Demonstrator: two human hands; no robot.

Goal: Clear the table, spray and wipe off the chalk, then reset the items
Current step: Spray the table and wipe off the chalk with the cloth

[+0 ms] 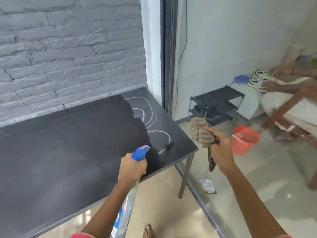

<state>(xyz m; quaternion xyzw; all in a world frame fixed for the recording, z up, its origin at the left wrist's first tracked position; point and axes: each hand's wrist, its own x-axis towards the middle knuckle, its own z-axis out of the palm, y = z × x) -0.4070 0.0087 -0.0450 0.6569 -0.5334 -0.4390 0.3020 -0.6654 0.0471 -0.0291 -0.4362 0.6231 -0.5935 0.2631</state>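
Observation:
A black table stands against a grey brick wall. White chalk loops remain on its right end; the rest of the top looks wiped and damp. My left hand grips a spray bottle with a blue nozzle aimed at the chalk near the front right corner. My right hand holds a bunched brown striped cloth in the air, just beyond the table's right edge.
To the right is a glass pane with a dark frame. It shows a red bucket, a black rack, shoes and a seated person. A crumpled paper lies on the floor by the table leg.

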